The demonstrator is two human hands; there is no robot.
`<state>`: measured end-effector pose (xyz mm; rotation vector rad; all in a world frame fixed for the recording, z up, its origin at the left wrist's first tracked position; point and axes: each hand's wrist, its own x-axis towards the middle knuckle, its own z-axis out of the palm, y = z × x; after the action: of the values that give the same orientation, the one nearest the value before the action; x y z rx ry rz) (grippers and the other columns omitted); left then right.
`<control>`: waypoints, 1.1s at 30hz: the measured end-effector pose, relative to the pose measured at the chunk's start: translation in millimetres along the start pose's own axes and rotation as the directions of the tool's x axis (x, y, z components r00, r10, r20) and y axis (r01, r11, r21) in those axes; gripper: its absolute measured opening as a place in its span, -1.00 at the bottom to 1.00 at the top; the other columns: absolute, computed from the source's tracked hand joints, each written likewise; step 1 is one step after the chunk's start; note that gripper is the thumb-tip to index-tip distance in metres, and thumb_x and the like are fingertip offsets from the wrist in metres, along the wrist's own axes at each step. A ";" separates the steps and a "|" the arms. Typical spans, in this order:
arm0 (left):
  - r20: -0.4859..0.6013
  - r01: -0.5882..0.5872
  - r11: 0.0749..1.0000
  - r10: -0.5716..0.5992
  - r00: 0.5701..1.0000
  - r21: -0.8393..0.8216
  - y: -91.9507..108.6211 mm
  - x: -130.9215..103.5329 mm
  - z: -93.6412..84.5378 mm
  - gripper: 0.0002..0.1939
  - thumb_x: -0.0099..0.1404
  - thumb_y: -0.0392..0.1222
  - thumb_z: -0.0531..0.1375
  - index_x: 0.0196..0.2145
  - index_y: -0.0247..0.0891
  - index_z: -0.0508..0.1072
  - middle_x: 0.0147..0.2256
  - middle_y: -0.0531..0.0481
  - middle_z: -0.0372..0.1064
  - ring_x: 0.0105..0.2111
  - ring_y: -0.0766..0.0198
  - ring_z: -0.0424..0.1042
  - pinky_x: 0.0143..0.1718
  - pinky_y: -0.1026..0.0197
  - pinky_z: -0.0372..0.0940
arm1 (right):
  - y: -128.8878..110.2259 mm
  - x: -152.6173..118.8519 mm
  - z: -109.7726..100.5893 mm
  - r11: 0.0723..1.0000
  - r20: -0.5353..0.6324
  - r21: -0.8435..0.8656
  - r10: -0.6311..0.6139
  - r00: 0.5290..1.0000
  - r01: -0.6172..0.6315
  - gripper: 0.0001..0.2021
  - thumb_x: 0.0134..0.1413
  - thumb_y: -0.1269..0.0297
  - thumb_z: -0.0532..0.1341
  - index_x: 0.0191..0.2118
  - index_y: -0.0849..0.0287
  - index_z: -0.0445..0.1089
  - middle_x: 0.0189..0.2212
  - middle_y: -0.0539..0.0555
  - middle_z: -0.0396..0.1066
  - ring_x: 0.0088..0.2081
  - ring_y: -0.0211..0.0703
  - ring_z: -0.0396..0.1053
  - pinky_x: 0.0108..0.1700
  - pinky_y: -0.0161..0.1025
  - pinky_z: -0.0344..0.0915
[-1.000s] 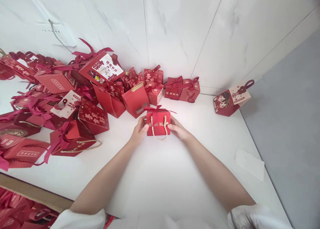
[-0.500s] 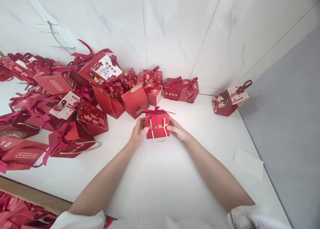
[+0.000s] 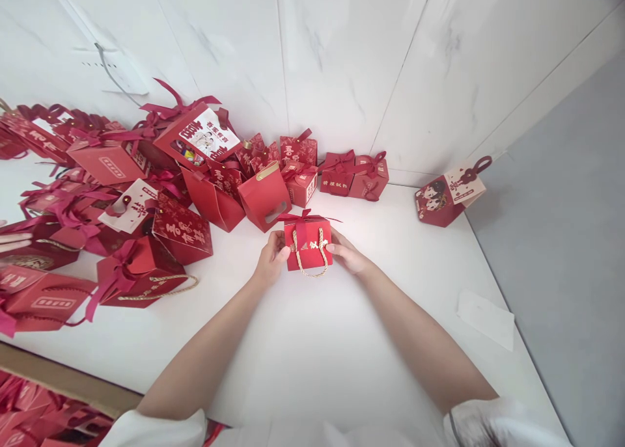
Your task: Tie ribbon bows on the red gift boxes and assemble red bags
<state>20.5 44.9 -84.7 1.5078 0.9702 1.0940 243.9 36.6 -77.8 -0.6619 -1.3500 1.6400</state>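
A small red gift box with a ribbon bow on top and a gold rope handle hanging down its front stands on the white table. My left hand grips its left side, thumb at the front edge. On the right side my right hand holds it in the same way, its thumb against the front. The fingers behind the box are hidden. Just behind it stands a plain red box with a gold-edged top.
Many red boxes with ribbons crowd the left. Two bow-tied boxes stand by the wall; a red-and-cream box and white paper lie right. Another person's fingers show at the left edge. A carton is lower left.
Another person's fingers have come into view at the left edge, over the boxes. My hands and the held box have hardly moved.
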 end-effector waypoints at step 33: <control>0.383 -0.608 0.464 0.492 0.782 0.644 17.3 -14.6 11.0 0.03 0.26 0.01 0.25 0.41 -0.15 -0.36 0.41 -0.34 -0.46 0.39 -0.17 -0.24 0.30 -0.27 -0.07 | 7.5 3.0 -12.3 0.818 -0.241 0.565 0.287 0.927 -0.107 -0.53 0.10 -0.09 0.05 -0.03 0.06 0.44 -0.07 0.02 0.53 0.01 -0.02 0.43 -0.05 -0.13 0.40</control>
<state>28.0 25.1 -71.2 2.7139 0.8744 1.0290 250.6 45.1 -87.9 -0.6940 -0.5451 1.8767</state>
